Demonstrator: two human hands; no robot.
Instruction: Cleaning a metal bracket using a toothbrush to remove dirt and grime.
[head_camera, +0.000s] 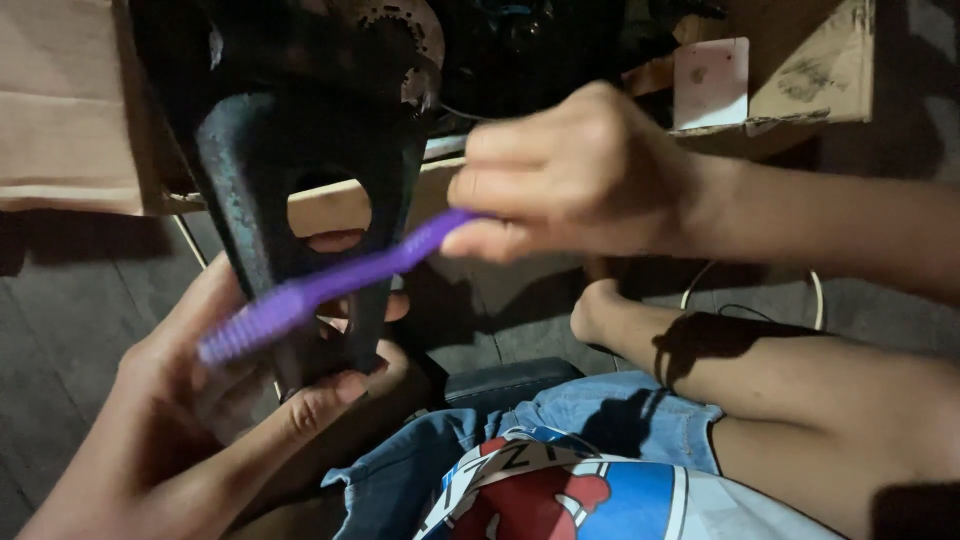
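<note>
Metal, dark and mottled, makes up the forked bracket (300, 200) held up in front of the person, and it looks stiff and fairly heavy for its size, with a hole through its flat middle and two legs running down. The left hand (215, 400) is wrapped around those lower legs from beneath, fingers curled and thumb pressed up against the front, which seems the sound place to grip it: the legs are narrow enough to close on. The right hand (575, 175) is clenched on the handle end of a purple toothbrush (330, 285), light plastic with some give, its bristled head lying across the bracket just above the left thumb. Cardboard boxes (810, 60) stand beyond on the dark floor (60, 330). The person's knee (800, 390) is below.
</note>
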